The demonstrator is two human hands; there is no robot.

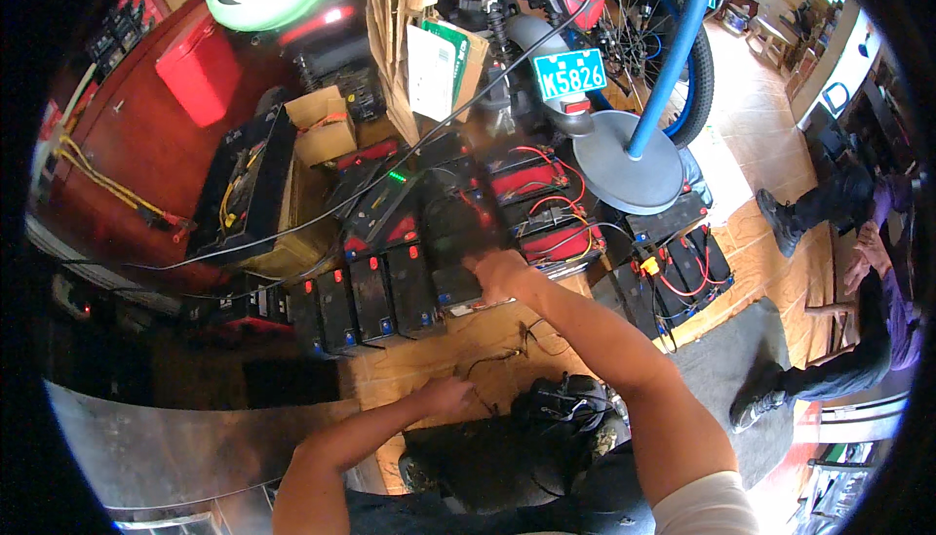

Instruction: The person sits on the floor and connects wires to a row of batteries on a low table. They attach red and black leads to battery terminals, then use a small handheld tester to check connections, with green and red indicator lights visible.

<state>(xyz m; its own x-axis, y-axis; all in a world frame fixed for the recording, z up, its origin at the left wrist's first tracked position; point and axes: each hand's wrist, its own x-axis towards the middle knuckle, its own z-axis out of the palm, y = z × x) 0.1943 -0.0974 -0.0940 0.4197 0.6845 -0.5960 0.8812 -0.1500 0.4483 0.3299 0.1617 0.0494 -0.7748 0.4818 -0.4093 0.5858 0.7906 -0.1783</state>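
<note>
My right hand (499, 277) reaches to a black battery (454, 279) at the right end of a row of black batteries (374, 293); its fingers look partly curled, but I cannot tell if they hold anything; my left hand (447, 396), bent narrow, is near a thin dark cable (495, 356), grip unclear; I judge this as handling the battery; the next move calls for care around the red wires (564, 201).
</note>
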